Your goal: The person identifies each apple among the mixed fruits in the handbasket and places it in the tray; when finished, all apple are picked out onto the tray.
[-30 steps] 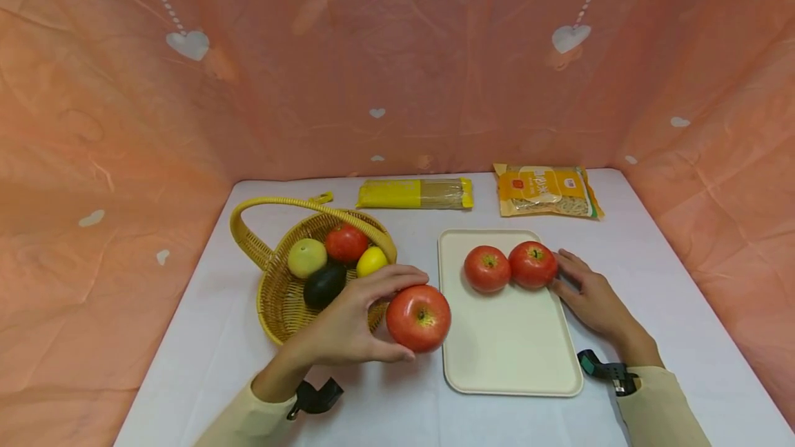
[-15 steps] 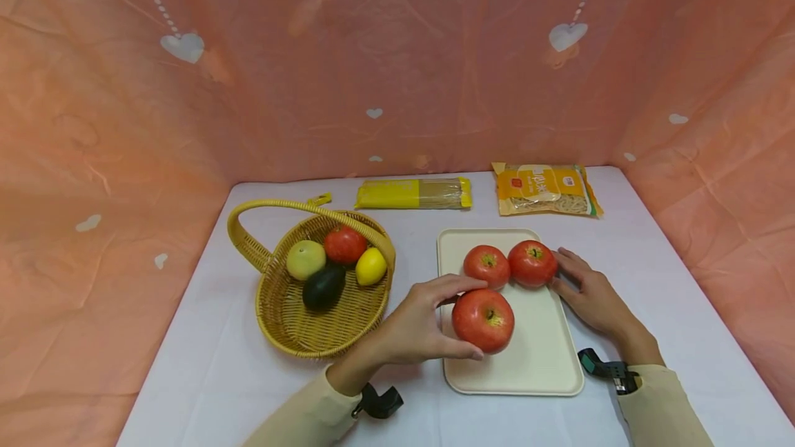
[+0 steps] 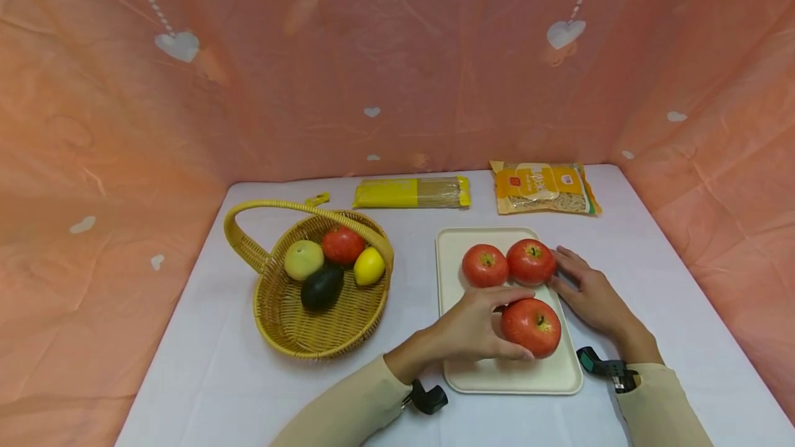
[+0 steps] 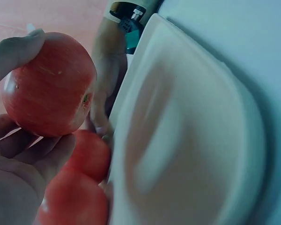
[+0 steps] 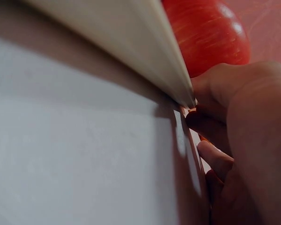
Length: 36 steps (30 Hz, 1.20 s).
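Note:
My left hand [image 3: 475,326] grips a red apple [image 3: 531,328] above the cream tray [image 3: 497,379]; the left wrist view shows this apple [image 4: 51,86] between thumb and fingers, off the tray surface. Two more red apples, one [image 3: 485,266] beside the other [image 3: 531,262], lie at the tray's far end. Beside the tray's right edge, my right hand [image 3: 599,299] rests with its fingertips at the right-hand apple. The right wrist view has the fingers of this hand [image 5: 253,122] against the tray's rim, near an apple [image 5: 208,35].
A wicker basket [image 3: 263,316] on the left, its handle raised, holds a green fruit [image 3: 304,259], a dark avocado [image 3: 322,287], a red fruit [image 3: 343,245] and a lemon [image 3: 369,266]. Behind lie a noodle pack [image 3: 412,193], a yellow-orange bag [image 3: 545,188] and a small yellow item [image 3: 317,199].
My left hand has carried its apple rightward from beside the basket to over the right part of the tray. My right hand stays at the tray's edge.

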{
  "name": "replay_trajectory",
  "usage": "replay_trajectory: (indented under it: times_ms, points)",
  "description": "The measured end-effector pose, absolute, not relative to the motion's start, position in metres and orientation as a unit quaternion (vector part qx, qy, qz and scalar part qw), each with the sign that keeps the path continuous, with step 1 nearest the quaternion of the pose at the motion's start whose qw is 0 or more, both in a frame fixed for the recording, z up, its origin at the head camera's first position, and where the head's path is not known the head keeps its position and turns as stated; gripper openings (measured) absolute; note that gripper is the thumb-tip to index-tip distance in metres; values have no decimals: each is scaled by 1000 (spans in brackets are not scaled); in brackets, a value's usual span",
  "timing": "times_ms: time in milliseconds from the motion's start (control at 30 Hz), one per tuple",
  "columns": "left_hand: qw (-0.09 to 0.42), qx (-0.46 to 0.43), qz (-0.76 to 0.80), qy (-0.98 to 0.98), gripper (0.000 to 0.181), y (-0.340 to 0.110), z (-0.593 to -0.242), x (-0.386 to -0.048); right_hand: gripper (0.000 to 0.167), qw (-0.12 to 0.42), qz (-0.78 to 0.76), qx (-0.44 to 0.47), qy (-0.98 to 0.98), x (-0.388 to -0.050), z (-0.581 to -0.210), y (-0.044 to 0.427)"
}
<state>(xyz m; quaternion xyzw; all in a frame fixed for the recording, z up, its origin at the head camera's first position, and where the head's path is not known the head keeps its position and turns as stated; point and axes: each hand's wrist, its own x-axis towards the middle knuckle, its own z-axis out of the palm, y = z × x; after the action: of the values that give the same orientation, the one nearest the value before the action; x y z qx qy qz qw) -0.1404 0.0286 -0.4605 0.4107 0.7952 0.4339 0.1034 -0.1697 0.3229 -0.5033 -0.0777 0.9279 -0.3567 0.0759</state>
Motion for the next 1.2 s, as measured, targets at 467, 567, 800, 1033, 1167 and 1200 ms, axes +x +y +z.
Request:
replay_trajectory:
  times_ms: [467, 567, 800, 1033, 1167, 1200]
  points:
    - [149, 403, 379, 820, 83, 59, -472, -146, 64, 75, -352, -84, 929, -169, -502, 322]
    - [156, 396, 370, 826, 83, 62, -474, -146, 63, 70, -353, -88, 929, -169, -502, 323]
    - [162, 387, 360, 833, 80, 70, -475, -150, 63, 68, -355, -98, 927, -169, -503, 323]
    - [155, 399, 351, 833, 77, 75, -478, -153, 64, 68, -361, -102, 924, -169, -504, 323]
    - [148, 408, 336, 836, 82, 76, -478, -154, 62, 65, -361, -100, 925, -170, -505, 326]
    - [145, 412, 329, 837, 84, 76, -478, -154, 62, 64, -361, -100, 925, -170, -505, 326]
